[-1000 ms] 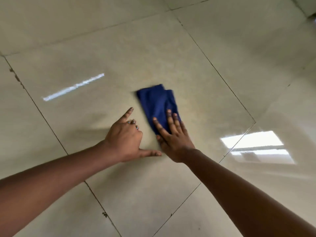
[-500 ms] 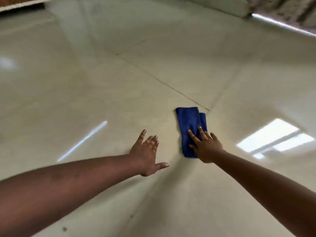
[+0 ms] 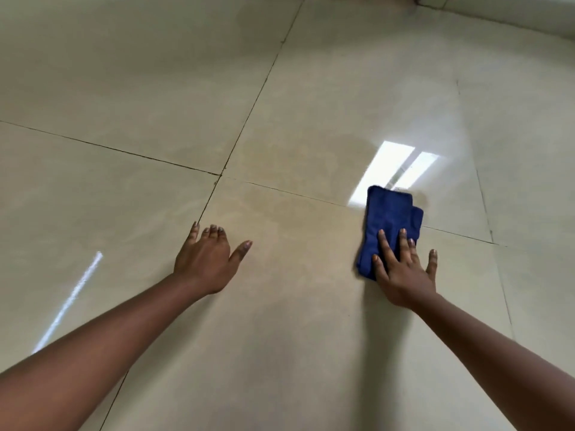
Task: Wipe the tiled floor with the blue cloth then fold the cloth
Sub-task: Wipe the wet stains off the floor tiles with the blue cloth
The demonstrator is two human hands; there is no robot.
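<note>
Right of centre in the frame, a folded dark blue cloth (image 3: 389, 225) lies flat on the glossy beige tiled floor (image 3: 295, 321), its layers slightly offset so that a second edge shows along its right side. The right hand (image 3: 403, 270) lies palm down on the cloth's lower end, fingers (image 3: 383, 244) spread and straight, the thumb and the first three resting on the fabric while the little finger reaches past the cloth's right edge onto bare tile. The cloth straddles a dark grout line (image 3: 460, 236) that runs across the floor from centre to right, and its upper end covers the foot of a bright double window reflection (image 3: 395, 163) in the tile. Left of centre, well apart from the cloth, the left hand (image 3: 207, 264) is placed palm down on the floor with nothing in it, four fingers close together pointing toward the top of the frame and the thumb splayed out to the right. Its fingertips sit just beside another grout line that climbs toward a four-tile junction (image 3: 220, 175) above it. Both bare forearms enter from the lower corners. A thin streak of reflected light (image 3: 70, 301) slants across the lower left tile.
</note>
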